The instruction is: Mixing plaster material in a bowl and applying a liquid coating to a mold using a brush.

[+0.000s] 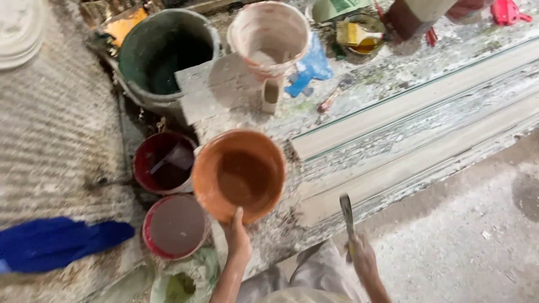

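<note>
My left hand [237,235] grips the near rim of an orange bowl [240,175] that holds a little brown liquid. The bowl is tilted toward me over the corner of a paint-spattered workbench [393,118]. My right hand [362,255] holds a narrow flat tool [347,213], blade pointing up, near the bench's front edge. A long pale moulding strip [415,101] lies along the bench to the right of the bowl.
Left of the bowl stand a dark red bucket [164,163] and a red-rimmed bucket [175,225]. Farther back are a green bucket [165,53], a white plaster-crusted jug [270,36] and a brush in a tin [359,35]. A blue cloth [56,242] lies at the left.
</note>
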